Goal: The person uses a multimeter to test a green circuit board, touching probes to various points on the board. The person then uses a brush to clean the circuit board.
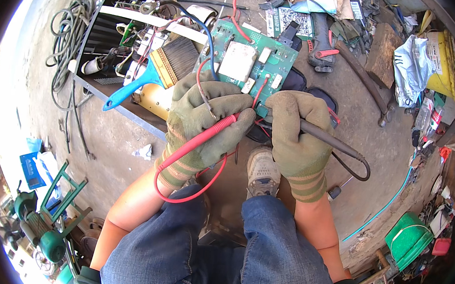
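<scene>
My left hand (209, 120), in an olive work glove with striped cuff, grips a red multimeter test probe (199, 141); its red lead loops below the wrist. Gloved too, my right hand (297, 128) is closed around a black test probe (331, 139). Both hands meet the near edge of a green circuit board (277, 61) carrying a large white block and smaller white components. Red and blue wires rise from the board. The probe tips are hidden by the fingers and board. Just left of the board lies a blue-handled paintbrush (156, 71), dark bristles towards it.
An opened black machine housing (117, 120) with wiring inside stands at left, near coiled cables (67, 43). To the right lie a hammer (362, 81), a wood block (383, 54) and a grey power tool (321, 40). A screwdriver (333, 193) is beside my right forearm; a green bucket (407, 241) sits lower right.
</scene>
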The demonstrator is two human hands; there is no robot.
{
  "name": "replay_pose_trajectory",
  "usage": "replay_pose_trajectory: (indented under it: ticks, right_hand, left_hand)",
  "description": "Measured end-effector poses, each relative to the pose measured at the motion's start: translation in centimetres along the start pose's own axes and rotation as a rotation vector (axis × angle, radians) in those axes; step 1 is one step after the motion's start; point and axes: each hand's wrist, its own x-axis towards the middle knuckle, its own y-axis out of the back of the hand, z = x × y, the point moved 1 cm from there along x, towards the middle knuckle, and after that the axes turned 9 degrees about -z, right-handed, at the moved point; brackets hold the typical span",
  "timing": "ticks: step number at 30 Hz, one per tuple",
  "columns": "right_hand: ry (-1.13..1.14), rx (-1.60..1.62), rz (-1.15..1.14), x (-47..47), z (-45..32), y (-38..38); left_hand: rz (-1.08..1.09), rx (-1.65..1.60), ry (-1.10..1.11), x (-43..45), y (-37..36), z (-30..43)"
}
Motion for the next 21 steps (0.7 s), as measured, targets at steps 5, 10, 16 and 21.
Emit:
replay_pose_trajectory:
  ticks: [5,10,16,21]
  right_hand:
    - [0.022,-0.020,-0.005,0.06,-0.03,-0.02]
    - [0.016,-0.011,-0.003,0.14,0.07,-0.11]
    - [-0.051,0.028,-0.001,-0.01,-0.14,-0.08]
    - [-0.084,0.102,0.026,0.18,0.07,0.23]
  left_hand:
    - [-0.034,0.022,0.007,-0.06,-0.18,-0.14]
    - [-0.054,-0.042,0.153,-0.01,-0.01,0.23]
    - [-0.026,-0.084,0.224,-0.09,0.00,0.66]
    - [0.036,-0.106,0.114,-0.19,-0.11,0.08]
